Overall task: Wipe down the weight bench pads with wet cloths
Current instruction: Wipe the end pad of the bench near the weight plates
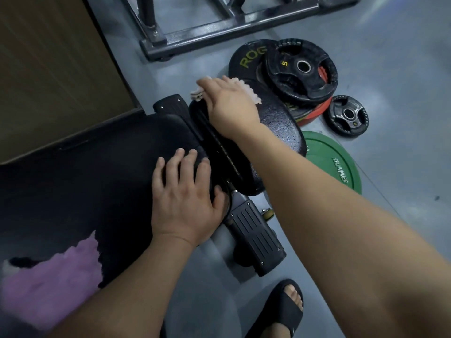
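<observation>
The black weight bench runs from the lower left toward the centre. Its long back pad (97, 181) lies under my left hand (185, 193), which rests flat on the pad's end with fingers spread. The smaller textured seat pad (278, 123) sits beyond a gap in the frame. My right hand (227, 103) presses a pale pink cloth (251, 93) onto the far end of the seat pad, fingers straight over it. A purple cloth (51, 279) lies on the back pad at the lower left.
Weight plates crowd the grey floor right of the seat: a stack of black plates (300, 69), a small black plate (347, 114), a green plate (334, 162). A dark steel rack base (219, 32) crosses the top. A brown panel (53, 69) stands left. My sandalled foot (285, 311) is below.
</observation>
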{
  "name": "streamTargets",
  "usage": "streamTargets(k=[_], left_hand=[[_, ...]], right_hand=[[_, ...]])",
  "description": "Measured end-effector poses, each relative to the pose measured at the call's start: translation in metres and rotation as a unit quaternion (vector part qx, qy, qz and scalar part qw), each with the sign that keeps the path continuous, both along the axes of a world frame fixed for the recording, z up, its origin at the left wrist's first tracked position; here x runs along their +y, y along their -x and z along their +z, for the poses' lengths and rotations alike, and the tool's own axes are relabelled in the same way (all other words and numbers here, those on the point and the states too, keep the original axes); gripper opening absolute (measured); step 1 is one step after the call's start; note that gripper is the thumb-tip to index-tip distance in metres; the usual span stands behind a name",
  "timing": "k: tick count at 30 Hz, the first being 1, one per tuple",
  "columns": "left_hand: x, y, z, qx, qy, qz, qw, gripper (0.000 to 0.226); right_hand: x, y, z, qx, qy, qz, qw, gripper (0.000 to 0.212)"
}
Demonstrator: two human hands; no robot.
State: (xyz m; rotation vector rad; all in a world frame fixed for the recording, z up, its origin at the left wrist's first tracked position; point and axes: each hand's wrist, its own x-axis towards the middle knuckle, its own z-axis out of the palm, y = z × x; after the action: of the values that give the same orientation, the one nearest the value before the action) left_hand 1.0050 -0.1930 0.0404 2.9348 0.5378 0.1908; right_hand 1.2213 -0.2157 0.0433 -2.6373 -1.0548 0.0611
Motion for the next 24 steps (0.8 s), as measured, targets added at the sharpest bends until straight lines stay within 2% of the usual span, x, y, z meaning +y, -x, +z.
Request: streamTargets(k=[2,7,13,17,21,24], left_hand=[[-0.001,0.000,0.000,-0.003,0.004,0.001,1.000,0.055],[0.000,-0.001,0.000,-0.010,0.007,-0.001,1.000,0.055],[0.000,0.001,-0.002,-0.010,0.007,-0.003,1.000,0.055],[-0.002,-0.001,0.000,-0.009,0.016,-0.004,1.000,0.056],[-0.001,-0.001,-0.001,-0.015,0.015,-0.007,1.000,0.055],[0.001,-0.001,-0.003,-0.011,0.014,-0.008,1.000,0.053]], right_hand=[[-0.009,-0.011,0.001,0.010,-0.014,-0.012,1.000,0.044],[-0.058,-0.036,0.010,0.078,-0.063,-0.155,0.983,0.037],[-0.135,0.035,0.009,0.062,-0.117,-0.221,0.966,0.031],[-0.113,0.034,0.006,-0.006,-0.098,-0.143,0.985,0.032],[-0.036,0.018,0.012,0.035,-0.059,-0.003,0.998,0.037],[-0.001,0.010,0.010,0.050,-0.008,0.050,0.997,0.037]])
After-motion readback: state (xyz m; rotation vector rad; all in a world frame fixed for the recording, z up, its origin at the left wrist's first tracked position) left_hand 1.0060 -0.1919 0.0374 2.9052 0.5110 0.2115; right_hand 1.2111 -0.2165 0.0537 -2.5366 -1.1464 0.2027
